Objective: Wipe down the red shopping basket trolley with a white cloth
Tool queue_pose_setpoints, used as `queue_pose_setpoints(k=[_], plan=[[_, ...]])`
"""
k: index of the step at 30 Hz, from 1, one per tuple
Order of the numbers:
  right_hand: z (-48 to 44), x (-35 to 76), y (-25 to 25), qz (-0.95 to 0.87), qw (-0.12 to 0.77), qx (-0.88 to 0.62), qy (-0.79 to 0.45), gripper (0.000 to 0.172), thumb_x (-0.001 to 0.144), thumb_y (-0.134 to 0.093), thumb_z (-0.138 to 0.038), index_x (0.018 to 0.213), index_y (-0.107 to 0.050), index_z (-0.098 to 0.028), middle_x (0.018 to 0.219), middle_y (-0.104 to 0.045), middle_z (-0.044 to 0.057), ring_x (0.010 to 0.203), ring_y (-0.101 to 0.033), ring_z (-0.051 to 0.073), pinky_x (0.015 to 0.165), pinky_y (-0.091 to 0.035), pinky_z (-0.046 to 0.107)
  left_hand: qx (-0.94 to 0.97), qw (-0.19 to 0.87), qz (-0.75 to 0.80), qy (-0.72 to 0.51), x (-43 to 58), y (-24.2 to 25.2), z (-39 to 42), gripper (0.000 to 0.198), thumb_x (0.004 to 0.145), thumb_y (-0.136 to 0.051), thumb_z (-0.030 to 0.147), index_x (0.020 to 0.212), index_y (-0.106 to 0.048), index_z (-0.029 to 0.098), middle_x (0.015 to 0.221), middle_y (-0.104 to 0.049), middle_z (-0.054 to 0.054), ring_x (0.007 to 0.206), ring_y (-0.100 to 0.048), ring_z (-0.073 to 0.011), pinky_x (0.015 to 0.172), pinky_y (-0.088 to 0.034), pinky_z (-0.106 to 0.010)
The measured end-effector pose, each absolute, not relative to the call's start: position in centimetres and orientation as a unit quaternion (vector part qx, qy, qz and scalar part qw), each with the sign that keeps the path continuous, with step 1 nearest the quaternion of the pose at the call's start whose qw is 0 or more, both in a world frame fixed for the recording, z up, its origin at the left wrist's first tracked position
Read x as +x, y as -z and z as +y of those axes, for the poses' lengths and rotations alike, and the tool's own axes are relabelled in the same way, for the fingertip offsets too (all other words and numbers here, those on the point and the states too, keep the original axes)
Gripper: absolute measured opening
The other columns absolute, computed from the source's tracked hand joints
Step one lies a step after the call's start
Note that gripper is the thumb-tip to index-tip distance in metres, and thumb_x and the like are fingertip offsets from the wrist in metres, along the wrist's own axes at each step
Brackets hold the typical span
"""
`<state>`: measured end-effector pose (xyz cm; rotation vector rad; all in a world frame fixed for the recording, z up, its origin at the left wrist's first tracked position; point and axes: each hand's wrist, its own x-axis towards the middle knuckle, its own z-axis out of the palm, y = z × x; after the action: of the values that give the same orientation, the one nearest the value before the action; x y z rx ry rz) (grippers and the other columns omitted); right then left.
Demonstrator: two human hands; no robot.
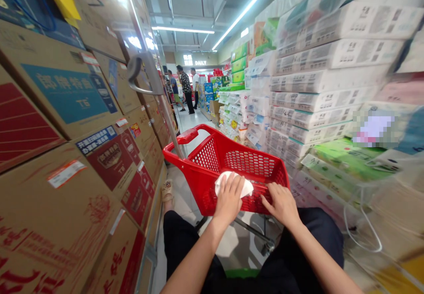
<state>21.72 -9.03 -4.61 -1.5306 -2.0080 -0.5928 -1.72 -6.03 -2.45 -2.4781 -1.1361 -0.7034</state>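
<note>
A red plastic shopping cart (201, 143) with perforated sides stands before me, between my knees. My left hand (229, 199) presses a folded white cloth (247, 189) against the near side of its basket, fingers laid over the cloth. At the near right of the basket, my right hand (281, 201) grips the edge, its fingers over the rim and the thumb on the near side. The cart's handle (187, 135) points to the far left. Inside the basket I see no goods.
Stacked cardboard boxes (49, 196) fill the left side, beside a metal post with a grey handle (145, 75). Packs of tissue paper (308, 82) are piled on the right. A white phone-like screen (376, 126) lies there, blurred. Several people (186, 88) stand down the aisle.
</note>
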Motion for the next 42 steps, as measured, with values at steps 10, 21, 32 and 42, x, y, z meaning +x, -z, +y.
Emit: queue_pose_setpoints(k=[10,21,32,42], plan=[[-9.0,20.7,4.4,-0.746,0.281,-0.567,0.205,0.03,0.095,-0.05,-0.041,0.109,-0.057,-0.016,0.093,-0.062,0.009,0.085,-0.055,0.023,0.077,-0.036,0.035,-0.794,0.193,-0.497,0.292,-8.0,-0.2,-3.6,0.063,0.082,-0.058,0.014,0.144,-0.046,0.013,0.152,-0.044,-0.016,0.152,-0.019,-0.0346,0.124,-0.016,-0.06],[-9.7,20.7,4.1,-0.751,0.277,-0.562,0.21,0.03,0.095,-0.049,-0.04,0.111,-0.057,-0.017,0.091,-0.061,0.009,0.085,-0.055,0.024,0.075,-0.037,0.035,-0.872,0.153,-0.392,0.248,-5.5,1.0,-4.4,0.085,0.076,-0.057,0.01,0.156,-0.029,0.023,0.164,-0.027,-0.005,0.154,-0.015,-0.0261,0.126,-0.018,-0.051],[-10.4,17.5,4.0,-0.751,0.282,-0.563,0.198,0.046,0.093,-0.051,-0.042,0.128,-0.052,-0.012,0.101,-0.062,0.014,0.09,-0.056,0.028,0.078,-0.041,0.039,-0.871,0.112,-0.394,0.271,0.1,2.6,-7.4,0.083,0.08,-0.059,0.022,0.156,-0.026,0.013,0.166,-0.018,-0.011,0.155,-0.011,-0.0299,0.126,-0.016,-0.054],[-11.2,19.8,3.5,-0.782,0.291,-0.531,0.151,0.042,0.098,-0.049,-0.039,0.135,-0.051,-0.019,0.118,-0.068,0.012,0.105,-0.063,0.025,0.095,-0.047,0.042,-0.849,0.144,-0.437,0.262,-6.4,1.1,-3.6,0.084,0.075,-0.055,0.01,0.155,-0.029,0.02,0.164,-0.025,-0.008,0.154,-0.017,-0.0262,0.126,-0.017,-0.052]])
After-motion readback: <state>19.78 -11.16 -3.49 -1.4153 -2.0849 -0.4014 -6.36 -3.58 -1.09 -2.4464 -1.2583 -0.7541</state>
